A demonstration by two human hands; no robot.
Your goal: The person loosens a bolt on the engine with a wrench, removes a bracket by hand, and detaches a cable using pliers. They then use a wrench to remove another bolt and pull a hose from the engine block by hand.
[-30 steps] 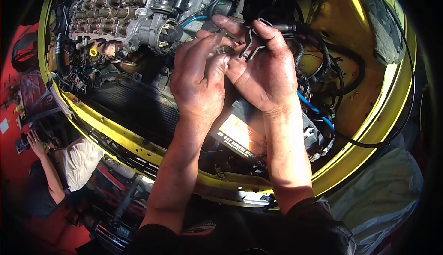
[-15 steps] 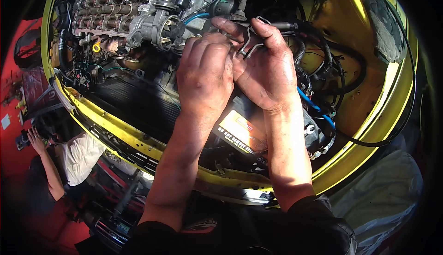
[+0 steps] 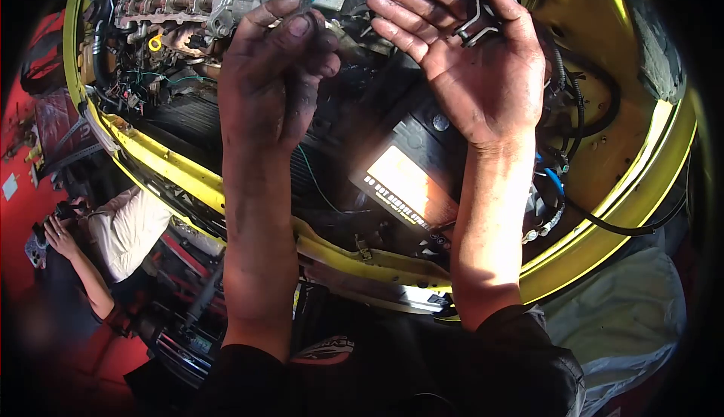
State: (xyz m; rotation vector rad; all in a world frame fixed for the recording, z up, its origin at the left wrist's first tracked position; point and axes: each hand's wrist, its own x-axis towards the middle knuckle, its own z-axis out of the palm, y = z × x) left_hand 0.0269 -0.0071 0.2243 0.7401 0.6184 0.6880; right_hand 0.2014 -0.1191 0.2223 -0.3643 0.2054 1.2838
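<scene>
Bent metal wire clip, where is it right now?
In the head view, the bent metal wire clip is at the right hand, between the thumb and the fingers, above the open palm.

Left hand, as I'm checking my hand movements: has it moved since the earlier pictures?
Yes: the left hand has moved to the left, nearer the yellow ring.

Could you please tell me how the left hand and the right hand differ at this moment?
The left hand has its fingers curled in, while the right hand is opened out, palm up. The right hand bears a bent metal clip; none shows in the left hand. Both are bare and smudged dark.
</scene>
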